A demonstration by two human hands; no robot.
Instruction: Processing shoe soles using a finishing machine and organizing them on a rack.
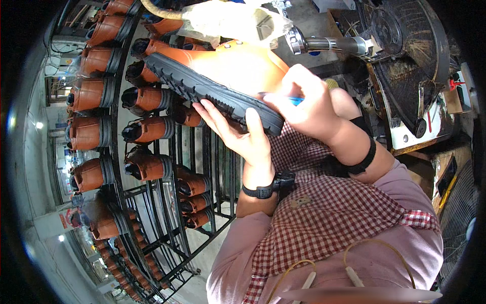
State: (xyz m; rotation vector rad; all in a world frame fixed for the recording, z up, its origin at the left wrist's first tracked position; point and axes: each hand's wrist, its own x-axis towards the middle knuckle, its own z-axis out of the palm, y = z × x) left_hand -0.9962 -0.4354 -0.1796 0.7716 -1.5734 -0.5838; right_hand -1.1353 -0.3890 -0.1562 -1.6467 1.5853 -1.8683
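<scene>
An orange-brown leather boot [243, 63] with a thick black lugged sole [217, 93] lies tilted on its side in front of me, its toe toward the upper left. My left hand [240, 134] holds it from below, with the fingers stretched along the tread and the thumb up against the sole's edge near the heel. My right hand [309, 104] is closed on a slim tool with a blue handle [295, 101]. The tool's dark tip is at the seam between sole and upper near the heel; its exact kind cannot be made out.
Black metal racks [117, 167] with rows of similar brown boots [95, 131] stand on my left. Beyond the boot hangs a plastic-wrapped lamp-like fixture [238, 23]. A machine with a black wheel [385, 33], a white bench [425, 134] and a fan [460, 223] are at right.
</scene>
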